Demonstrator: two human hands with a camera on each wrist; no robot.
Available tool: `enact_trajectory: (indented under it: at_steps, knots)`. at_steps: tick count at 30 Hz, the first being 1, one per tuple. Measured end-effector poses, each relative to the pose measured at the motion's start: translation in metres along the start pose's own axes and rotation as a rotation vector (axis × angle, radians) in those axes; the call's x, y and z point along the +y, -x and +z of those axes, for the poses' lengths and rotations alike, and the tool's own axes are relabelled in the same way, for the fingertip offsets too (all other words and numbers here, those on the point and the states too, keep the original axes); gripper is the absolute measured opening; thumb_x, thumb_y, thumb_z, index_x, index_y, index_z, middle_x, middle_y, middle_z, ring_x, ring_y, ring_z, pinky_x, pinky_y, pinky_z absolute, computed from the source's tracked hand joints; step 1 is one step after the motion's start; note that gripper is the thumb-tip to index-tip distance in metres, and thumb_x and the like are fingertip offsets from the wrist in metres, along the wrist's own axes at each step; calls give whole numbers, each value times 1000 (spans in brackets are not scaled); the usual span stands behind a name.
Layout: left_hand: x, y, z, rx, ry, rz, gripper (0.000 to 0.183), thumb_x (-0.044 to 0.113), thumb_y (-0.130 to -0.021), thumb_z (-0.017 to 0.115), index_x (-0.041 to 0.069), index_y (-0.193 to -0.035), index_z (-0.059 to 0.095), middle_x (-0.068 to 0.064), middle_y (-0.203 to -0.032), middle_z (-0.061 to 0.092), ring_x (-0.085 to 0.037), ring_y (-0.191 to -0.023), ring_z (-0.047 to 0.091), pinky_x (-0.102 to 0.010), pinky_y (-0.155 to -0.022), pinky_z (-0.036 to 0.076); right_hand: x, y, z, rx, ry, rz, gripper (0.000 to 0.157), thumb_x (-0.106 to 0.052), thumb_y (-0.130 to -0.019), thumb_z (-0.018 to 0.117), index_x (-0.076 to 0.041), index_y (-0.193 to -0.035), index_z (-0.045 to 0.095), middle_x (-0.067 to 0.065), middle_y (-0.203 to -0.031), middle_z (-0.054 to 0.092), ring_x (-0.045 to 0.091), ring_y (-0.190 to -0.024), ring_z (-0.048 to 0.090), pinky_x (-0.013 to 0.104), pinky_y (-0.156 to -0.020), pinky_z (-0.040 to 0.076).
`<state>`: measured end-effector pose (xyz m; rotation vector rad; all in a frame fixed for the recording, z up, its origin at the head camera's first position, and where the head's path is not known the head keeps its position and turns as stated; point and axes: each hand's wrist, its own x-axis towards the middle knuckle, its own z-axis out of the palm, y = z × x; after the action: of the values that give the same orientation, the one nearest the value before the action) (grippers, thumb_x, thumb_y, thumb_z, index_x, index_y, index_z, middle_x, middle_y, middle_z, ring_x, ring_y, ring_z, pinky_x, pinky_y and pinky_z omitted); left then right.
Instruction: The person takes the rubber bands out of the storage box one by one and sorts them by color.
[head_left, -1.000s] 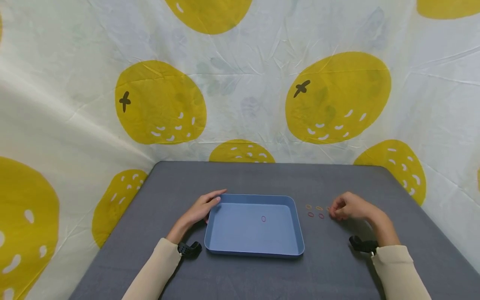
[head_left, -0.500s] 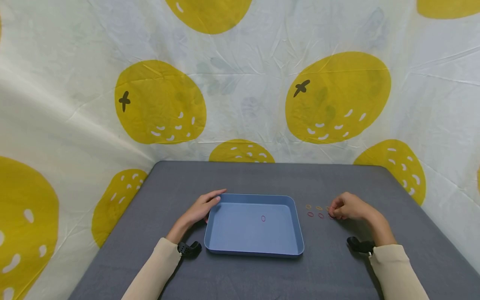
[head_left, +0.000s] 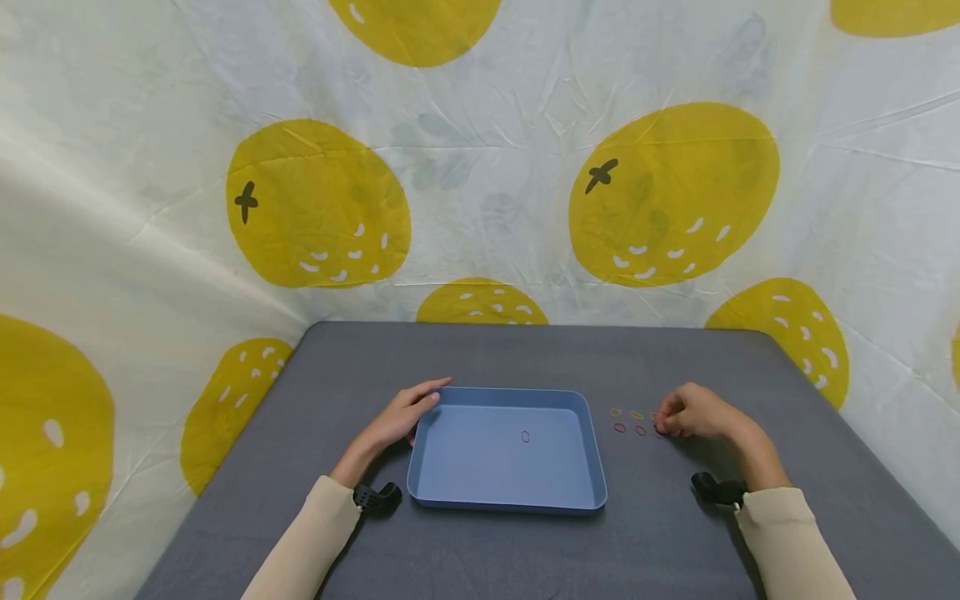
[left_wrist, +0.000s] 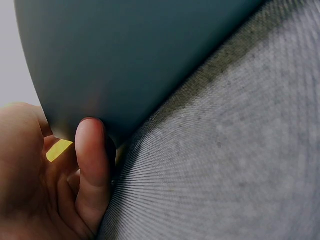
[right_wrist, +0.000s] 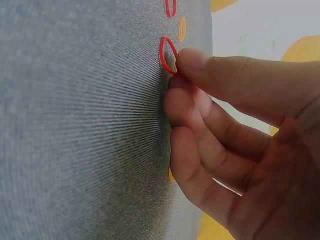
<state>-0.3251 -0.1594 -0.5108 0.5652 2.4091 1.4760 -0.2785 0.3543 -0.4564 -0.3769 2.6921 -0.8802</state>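
My left hand (head_left: 401, 417) holds the far left corner of a shallow blue tray (head_left: 506, 507), thumb over the rim and a finger (left_wrist: 92, 165) against the outer wall in the left wrist view. Inside the tray lies one small red rubber band (head_left: 526, 437). To the right of it, my right hand (head_left: 697, 412) is low on the table. Between its thumb and fingertips it pinches the edge of another red rubber band (right_wrist: 163, 55), which stands tilted at the cloth in the right wrist view.
Left of my right hand, small rubber bands lie in two short rows: orange ones (head_left: 637, 415) behind, red ones (head_left: 619, 427) in front. A grey cloth (head_left: 555, 354) covers the table, and a curtain with yellow fruit prints (head_left: 495, 200) hangs behind its far edge.
My right forearm has shifted slightly left, and the red rubber band at its fingertips shows more clearly. The left hand and the tray stay in place.
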Motion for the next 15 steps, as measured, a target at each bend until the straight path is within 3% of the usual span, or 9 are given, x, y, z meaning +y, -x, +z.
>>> enact_trajectory:
  at_steps: [7,15]
  knots:
    - [0,1,0,3,0,-4,40,41,-102,45,40,-141,46,0,-147,45,-19,-86,65,-43,-44,52,-1,0,0,3,3,2,6,-6,-83,70,0,-82,70,4,-70,65,14,-63,56,25,-53,48]
    - [-1,0,1,-7,4,-7,39,40,-102,44,41,-141,45,0,-145,46,-25,-62,62,-44,-44,52,-3,2,0,27,-1,24,4,-4,-81,70,-1,-82,71,4,-71,66,15,-64,56,27,-54,48]
